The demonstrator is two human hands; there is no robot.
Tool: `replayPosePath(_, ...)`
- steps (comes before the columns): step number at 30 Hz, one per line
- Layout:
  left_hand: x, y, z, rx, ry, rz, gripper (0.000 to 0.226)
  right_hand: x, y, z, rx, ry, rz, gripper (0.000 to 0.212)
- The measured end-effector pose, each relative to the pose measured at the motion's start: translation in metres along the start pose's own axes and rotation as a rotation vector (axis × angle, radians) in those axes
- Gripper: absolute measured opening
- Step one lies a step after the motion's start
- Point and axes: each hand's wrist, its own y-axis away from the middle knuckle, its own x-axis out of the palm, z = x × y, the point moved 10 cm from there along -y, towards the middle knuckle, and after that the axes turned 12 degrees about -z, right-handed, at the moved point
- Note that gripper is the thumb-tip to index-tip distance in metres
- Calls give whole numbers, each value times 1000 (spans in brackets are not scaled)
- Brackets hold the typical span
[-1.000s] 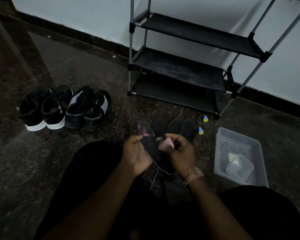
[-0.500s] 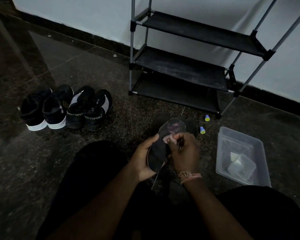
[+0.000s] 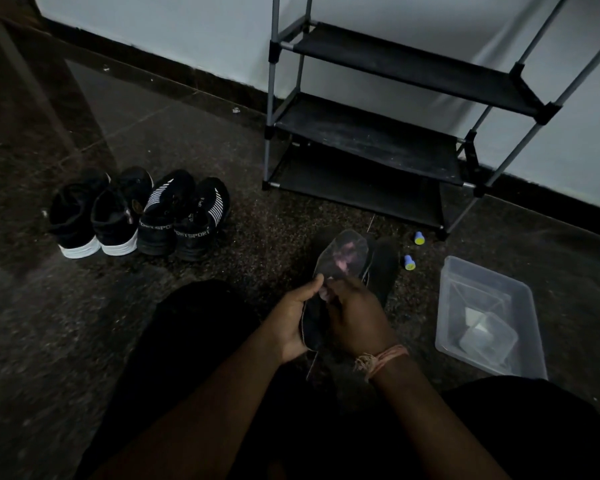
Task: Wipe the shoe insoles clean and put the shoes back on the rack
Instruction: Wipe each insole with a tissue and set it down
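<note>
Insole (image 3: 343,258) turned upright; shoes (image 3: 174,216) read "SPORT".

Dark speckled stone floor (image 3: 194,140). On it at left, four black shoes in a row: two white-soled sneakers (image 3: 94,216), two striped "SPORT" trainers (image 3: 184,216). Three-tier black-and-grey metal shoe rack (image 3: 371,133) against the wall. Dark insoles (image 3: 385,261) lying flat before it, two small blue-and-yellow caps (image 3: 410,262) beside them, clear plastic tub (image 3: 489,313) at right.
</note>
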Motion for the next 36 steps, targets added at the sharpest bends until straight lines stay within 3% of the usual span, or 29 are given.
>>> replayPosePath(5, -5, -7, 13, -57, 3, -10, 48, -17, -5, -26, 120, -12, -121, 6)
replayPosePath(8, -12, -7, 14, -105, 35, -61, 64, -23, -6, -43, 241, 9, -228, 12)
replayPosePath(11, -13, -10, 18, -120, 45, -52, 40, -27, -6, -56, 324, 57, -279, 17)
replayPosePath(12, -9, -5, 16, -100, 47, -56, 42, -28, -5, -59, 355, 69, -284, 17)
replayPosePath(15, -6, -2, 16, -87, 56, -53, 53, -16, 0, -51, 356, 99, -193, 21)
replayPosePath(20, -20, -11, 4, -38, 95, -133, 63, 17, 26, -1, 268, -93, 68, 22)
replayPosePath(23, -30, -15, -2, -5, 131, -211, 68, 16, 29, 8, 231, -150, 81, 13)
replayPosePath(25, -28, -14, 0, -5, 146, -226, 67, 11, 23, 5, 168, -54, 57, 11)
replayPosePath(29, -21, -9, 8, 7, 107, -189, 67, -8, -1, -28, 225, 172, -120, 15)
replayPosePath(32, -18, -3, 7, 28, 74, -180, 59, -15, -6, -27, 208, 168, -195, 20)
replayPosePath(36, -35, -14, -3, 62, 70, -287, 70, 17, 20, 12, 190, -143, 25, 12)
